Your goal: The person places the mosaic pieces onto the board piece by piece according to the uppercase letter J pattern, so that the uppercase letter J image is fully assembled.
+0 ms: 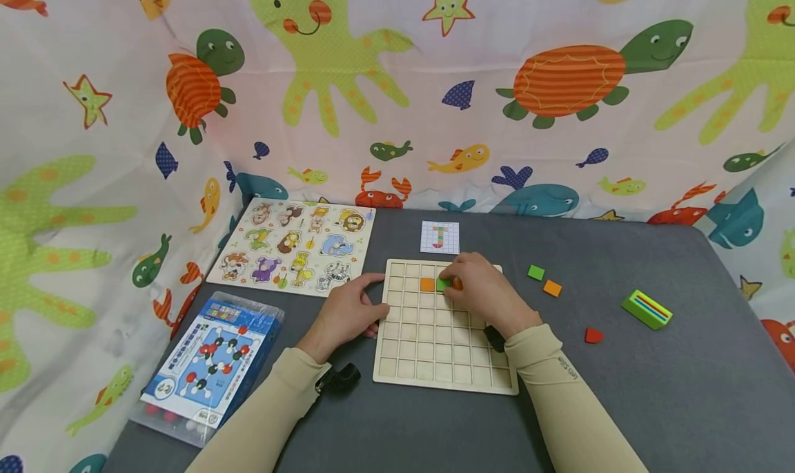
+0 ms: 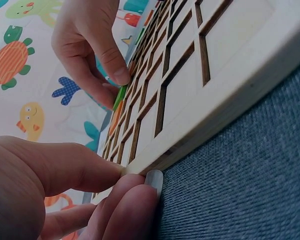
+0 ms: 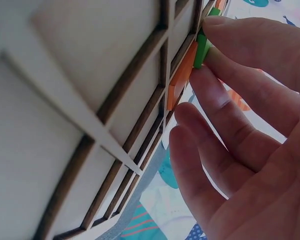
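Observation:
A pale wooden grid board (image 1: 422, 352) lies on the table, its square cells divided by raised strips. My left hand (image 1: 344, 314) pinches its left edge between thumb and fingers, close up in the left wrist view. Over the upper rows, my right hand (image 1: 491, 295) pinches a green square tile (image 3: 202, 47) between thumb and fingers, tilted at a cell. One orange square tile (image 1: 427, 284) sits in the cell to the left of it. Another orange tile (image 3: 181, 77) lies on its right side, partly covered by the right hand in the head view.
A small pattern card (image 1: 430, 238) lies behind the board. An animal puzzle (image 1: 319, 248) and a boxed molecule kit (image 1: 214, 369) lie left. On the right are a loose green tile (image 1: 536, 272), an orange tile (image 1: 552, 288), a red piece (image 1: 593, 335) and a green striped block (image 1: 646, 310).

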`<state>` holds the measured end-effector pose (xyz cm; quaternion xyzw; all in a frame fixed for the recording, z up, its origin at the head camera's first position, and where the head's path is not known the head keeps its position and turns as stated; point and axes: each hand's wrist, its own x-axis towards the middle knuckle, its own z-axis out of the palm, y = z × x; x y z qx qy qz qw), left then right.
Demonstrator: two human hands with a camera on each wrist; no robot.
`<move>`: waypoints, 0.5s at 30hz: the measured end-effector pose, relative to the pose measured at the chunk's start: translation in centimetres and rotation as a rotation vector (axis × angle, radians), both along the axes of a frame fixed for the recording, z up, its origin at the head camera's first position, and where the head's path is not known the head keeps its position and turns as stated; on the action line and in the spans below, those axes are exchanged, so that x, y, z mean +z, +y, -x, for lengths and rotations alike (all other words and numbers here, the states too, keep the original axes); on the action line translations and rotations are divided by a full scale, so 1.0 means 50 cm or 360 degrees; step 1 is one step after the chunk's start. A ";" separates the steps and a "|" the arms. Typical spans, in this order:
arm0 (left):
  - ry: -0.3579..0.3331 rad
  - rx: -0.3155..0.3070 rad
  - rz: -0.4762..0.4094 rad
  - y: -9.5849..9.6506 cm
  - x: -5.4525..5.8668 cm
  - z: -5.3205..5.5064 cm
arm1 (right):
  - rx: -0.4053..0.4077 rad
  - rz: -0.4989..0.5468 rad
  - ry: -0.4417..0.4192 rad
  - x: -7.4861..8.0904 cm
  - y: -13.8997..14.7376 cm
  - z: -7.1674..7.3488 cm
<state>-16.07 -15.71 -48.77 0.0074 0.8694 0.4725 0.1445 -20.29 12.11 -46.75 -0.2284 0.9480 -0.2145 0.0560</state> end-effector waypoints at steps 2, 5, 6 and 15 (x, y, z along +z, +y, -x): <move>-0.0003 -0.0005 -0.0008 0.000 -0.001 0.000 | -0.0003 0.0002 0.0000 -0.001 0.000 -0.001; -0.0003 -0.0009 -0.0001 0.000 -0.002 0.000 | -0.0010 0.0004 -0.0011 0.000 0.001 -0.003; -0.0005 -0.0009 0.0002 0.000 -0.002 0.000 | -0.0011 0.0004 -0.0015 -0.001 0.001 -0.003; -0.0017 0.0009 0.0038 0.002 0.000 0.001 | -0.0003 -0.0008 -0.0032 0.000 0.001 0.000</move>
